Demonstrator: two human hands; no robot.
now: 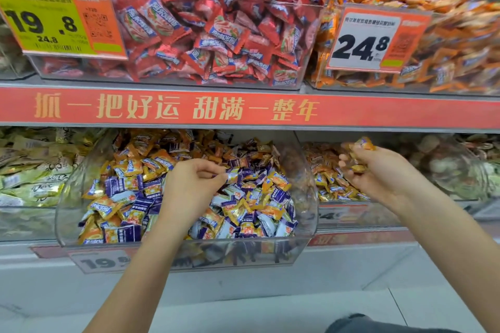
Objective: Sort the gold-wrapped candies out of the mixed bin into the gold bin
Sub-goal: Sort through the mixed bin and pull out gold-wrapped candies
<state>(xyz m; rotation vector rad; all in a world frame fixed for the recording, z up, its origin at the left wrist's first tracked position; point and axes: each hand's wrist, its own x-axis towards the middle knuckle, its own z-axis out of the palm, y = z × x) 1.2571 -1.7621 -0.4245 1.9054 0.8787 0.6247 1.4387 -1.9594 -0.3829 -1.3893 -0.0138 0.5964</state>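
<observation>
A clear mixed bin (308, 197) on the lower shelf holds gold-orange and purple wrapped candies heaped together. My left hand (189, 186) reaches into it and pinches a candy (232, 176) between thumb and fingers at the top of the heap. To the right stands the gold bin (331, 181), filled with gold-orange candies. My right hand (376, 170) hovers over that bin, its fingers curled round several gold-wrapped candies (361, 147).
Upper shelf: a bin of red candies (211, 35) with a 19.8 price tag (54, 16), and a bin of orange candies (446, 48) tagged 24.8. A red shelf strip (243, 108) overhangs the lower bins. Pale gold packets (32, 170) fill the lower left bin.
</observation>
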